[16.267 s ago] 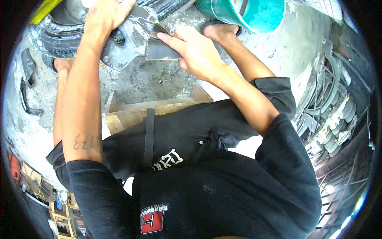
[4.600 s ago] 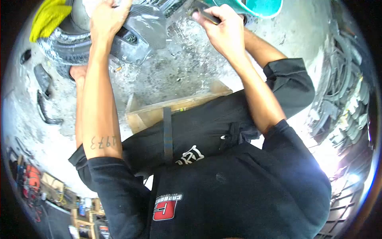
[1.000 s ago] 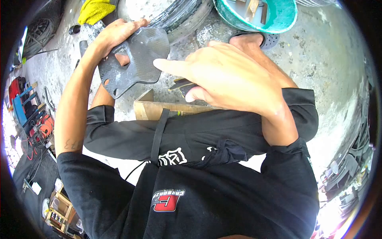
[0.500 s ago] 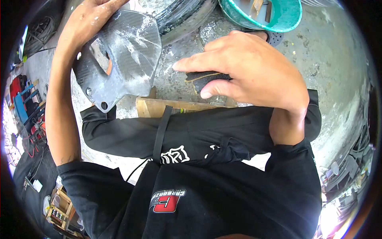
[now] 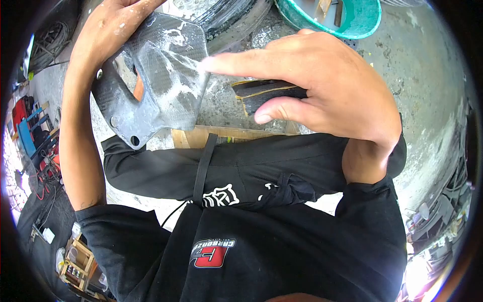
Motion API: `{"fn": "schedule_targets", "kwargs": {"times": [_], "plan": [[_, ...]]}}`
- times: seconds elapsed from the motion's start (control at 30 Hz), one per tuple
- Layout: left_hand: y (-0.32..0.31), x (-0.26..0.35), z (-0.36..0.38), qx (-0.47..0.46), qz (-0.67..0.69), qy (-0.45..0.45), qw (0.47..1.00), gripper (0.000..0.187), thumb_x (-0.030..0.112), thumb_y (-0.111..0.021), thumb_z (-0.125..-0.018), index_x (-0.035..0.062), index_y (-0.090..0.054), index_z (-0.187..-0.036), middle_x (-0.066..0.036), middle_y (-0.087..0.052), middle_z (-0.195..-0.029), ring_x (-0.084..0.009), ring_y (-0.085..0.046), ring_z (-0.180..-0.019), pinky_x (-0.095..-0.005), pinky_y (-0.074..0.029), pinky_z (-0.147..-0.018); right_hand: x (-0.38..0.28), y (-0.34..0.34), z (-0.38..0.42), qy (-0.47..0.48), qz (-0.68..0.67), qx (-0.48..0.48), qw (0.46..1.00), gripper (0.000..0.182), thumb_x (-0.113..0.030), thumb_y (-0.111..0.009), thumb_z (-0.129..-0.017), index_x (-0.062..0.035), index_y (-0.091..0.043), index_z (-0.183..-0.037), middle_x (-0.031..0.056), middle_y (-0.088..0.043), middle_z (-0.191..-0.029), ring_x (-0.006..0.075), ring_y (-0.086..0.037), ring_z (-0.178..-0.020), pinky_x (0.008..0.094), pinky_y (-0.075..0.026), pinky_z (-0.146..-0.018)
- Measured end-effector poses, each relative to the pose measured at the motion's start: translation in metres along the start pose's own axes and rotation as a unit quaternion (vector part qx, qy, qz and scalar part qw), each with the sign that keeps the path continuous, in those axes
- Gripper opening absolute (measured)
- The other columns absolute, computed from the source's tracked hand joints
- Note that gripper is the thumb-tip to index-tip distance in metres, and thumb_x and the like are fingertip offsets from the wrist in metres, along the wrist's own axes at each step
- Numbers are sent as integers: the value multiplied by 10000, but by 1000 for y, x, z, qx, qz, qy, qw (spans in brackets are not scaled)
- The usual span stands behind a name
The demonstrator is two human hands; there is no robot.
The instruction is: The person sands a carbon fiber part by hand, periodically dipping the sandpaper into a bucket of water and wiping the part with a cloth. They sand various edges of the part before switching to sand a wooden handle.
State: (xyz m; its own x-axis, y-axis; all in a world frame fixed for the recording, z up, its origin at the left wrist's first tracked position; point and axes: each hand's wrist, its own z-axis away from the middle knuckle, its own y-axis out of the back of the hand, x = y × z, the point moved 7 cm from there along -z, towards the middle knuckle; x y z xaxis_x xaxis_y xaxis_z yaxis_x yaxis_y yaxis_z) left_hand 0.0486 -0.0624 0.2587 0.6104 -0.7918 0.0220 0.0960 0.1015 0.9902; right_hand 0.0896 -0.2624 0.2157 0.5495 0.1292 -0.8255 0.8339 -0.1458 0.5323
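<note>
At the upper left, my left hand (image 5: 111, 19) is closed on the top of a carbon fibre panel (image 5: 173, 83), its fingertips partly hidden behind the panel and the frame edge. The panel is dark grey weave with white dusty smears, a large opening and small holes, and it stands tilted above my lap. My right hand (image 5: 327, 83) grips a folded piece of sandpaper (image 5: 247, 100), black with tan edges, between thumb and fingers. Its index finger stretches out, and the tip appears to touch the panel's right edge.
A green basin (image 5: 362, 22) with cloudy water and pieces in it stands at the top right. A black tyre (image 5: 234, 22) lies behind the panel. A wooden piece (image 5: 188, 136) is beyond my legs. Tools and red equipment (image 5: 50, 166) are at far left.
My right hand has moved slightly left and turned, bringing its index fingertip to the panel's edge. The panel has shifted slightly right and down in my left hand.
</note>
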Motion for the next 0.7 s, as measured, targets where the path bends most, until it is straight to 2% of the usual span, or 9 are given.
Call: {"fn": "schedule_targets", "kwargs": {"times": [0.13, 0.2, 0.23, 0.3, 0.37, 0.43, 0.5, 0.63, 0.7], "plan": [[5, 4, 0, 7, 12, -18, 1000, 573, 508, -669, -946, -45, -725, -806, -169, -646, -649, -232, -636, -614, -399, -486, -625, -7, -14, -10, -15, 69, 2, 997, 691, -165, -778, -820, -246, -579, -1476, 98, -747, -974, 323, -674, -846, 393, -507, -789], [6, 6, 0, 3, 21, -23, 1000, 560, 499, -673, -941, -48, -734, -837, -166, -659, -664, -238, -643, -623, -396, -493, -637, -5, -29, -13, -52, 99, -31, 993, 783, -147, -780, -819, -311, -504, -1533, 69, -718, -903, 299, -657, -804, 389, -499, -768], [7, 7, 0, 1, 23, -24, 999, 556, 496, -674, -939, -48, -737, -848, -166, -663, -669, -239, -645, -626, -394, -495, -641, -7, -30, -12, -51, 99, -30, 993, 783, -147, -780, -819, -311, -504, -1533, 69, -718, -903, 299, -657, -804, 389, -499, -768], [12, 13, 6, 51, 49, -36, 997, 549, 489, -680, -938, -53, -751, -892, -139, -691, -703, -207, -657, -654, -370, -505, -661, -15, -27, -12, -22, 105, 7, 994, 634, -93, -742, -823, -210, -615, -1433, 132, -665, -730, 344, -663, -694, 453, -516, -727], [18, 9, 2, 75, 60, -41, 995, 547, 486, -683, -937, -55, -757, -914, -125, -704, -720, -191, -662, -668, -359, -510, -671, -21, -25, -13, -30, 113, -10, 993, 612, -99, -743, -826, -205, -629, -1418, 132, -665, -728, 340, -666, -696, 451, -514, -722], [13, -11, -12, 2, 100, 19, 995, 548, 481, -684, -939, -60, -758, -898, -117, -713, -746, -168, -664, -685, -345, -508, -676, -27, -20, -13, -39, 122, -23, 991, 590, -106, -744, -829, -201, -644, -1403, 132, -666, -726, 337, -669, -697, 449, -511, -716], [8, -20, -13, -28, 107, 35, 993, 545, 473, -684, -943, -64, -759, -889, -107, -721, -770, -152, -663, -696, -332, -505, -681, -25, -25, -11, -74, 137, -99, 983, 754, -209, -788, -807, -355, -539, -1503, 28, -601, -755, 267, -613, -752, 391, -463, -718], [-1, -29, -22, -7, 143, 68, 987, 506, 453, -679, -950, -46, -763, -933, -86, -726, -789, -149, -655, -695, -322, -503, -677, -30, -18, -2, 0, 105, -52, 993, 678, -268, -780, -798, -322, -604, -1451, 19, -584, -752, 264, -601, -757, 390, -446, -726], [-14, -43, -36, -50, 209, 178, 960, 487, 441, -681, -955, -39, -759, -916, -79, -718, -779, -139, -642, -686, -317, -497, -666, -29, -13, -2, 13, 64, -29, 997, 631, -312, -766, -800, -272, -641, -1417, 24, -562, -743, 270, -586, -756, 394, -435, -738]]}}
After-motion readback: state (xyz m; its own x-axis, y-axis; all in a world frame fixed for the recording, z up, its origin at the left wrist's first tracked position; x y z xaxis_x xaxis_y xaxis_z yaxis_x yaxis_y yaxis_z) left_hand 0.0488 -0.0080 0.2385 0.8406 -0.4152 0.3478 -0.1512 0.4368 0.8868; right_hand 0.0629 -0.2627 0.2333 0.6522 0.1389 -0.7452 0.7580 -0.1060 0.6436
